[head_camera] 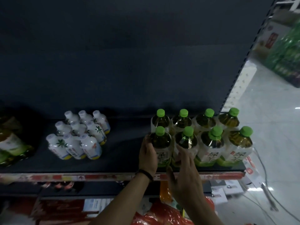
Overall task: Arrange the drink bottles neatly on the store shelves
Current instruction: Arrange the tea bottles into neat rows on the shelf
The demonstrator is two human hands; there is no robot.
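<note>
The dark shelf point(123, 161) is running left to right, its near edge carrying a worn red-and-white price strip point(65, 177) and its right end stopping at a perforated upright point(240, 75) with pale floor point(267, 127) beyond. A wide bare stretch of shelf is lying open between the two bottle groups, and the dark back panel point(113, 62) is rising well clear above the caps. Eight green-capped tea bottles point(209, 135) are standing upright at the shelf's right end in two rows of four, packed side against side. The left hand point(147, 157) is gripping the near-left bottle point(162, 143), its palm lying against the bottle's left side and its fingers curling round the shoulder and label. The right hand point(185, 177) is reaching in with fingers straight and thumb spread, holding nothing; its fingertips point(180, 150) are touching the lower front of the second near bottle point(186, 140), just beside the gap between the two. A dark wristband point(145, 173) is sitting on the left wrist. Nine white bottles point(78, 135) are standing in a tight block to the left, well apart from the tea. A shrink-wrapped pack point(11, 143) is lying at the far left. Below the near edge, a red bag point(162, 213) and an orange bottle point(164, 192) are showing. Cables point(266, 184) are trailing across the floor, and green wrapped packs point(287, 51) are sitting far right.
</note>
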